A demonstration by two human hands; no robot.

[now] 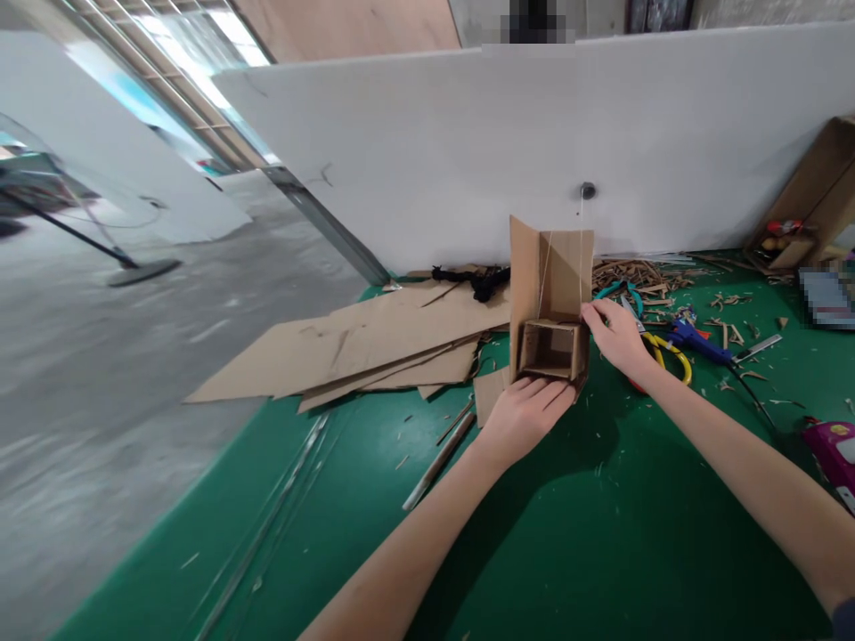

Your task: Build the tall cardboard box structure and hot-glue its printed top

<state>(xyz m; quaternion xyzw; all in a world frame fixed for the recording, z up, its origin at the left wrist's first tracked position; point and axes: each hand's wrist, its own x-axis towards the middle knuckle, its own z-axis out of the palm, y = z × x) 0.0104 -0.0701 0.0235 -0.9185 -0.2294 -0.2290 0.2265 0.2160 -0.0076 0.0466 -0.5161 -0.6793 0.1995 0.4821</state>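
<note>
The box point(561, 294) is above the surface point(634, 552), its open compartment facing the wearer. The left hand point(527, 414) holds it from below, fingers under the lower front edge, presumably to carry its weight and keep it steady. The right hand point(618, 334) is narrow at the right edge, beside a string point(582, 258); whether it grips string, edge or neither cannot be told. The scissors point(688, 365) and glue gun point(701, 338) lie to the right, probably for easy reach.
</note>
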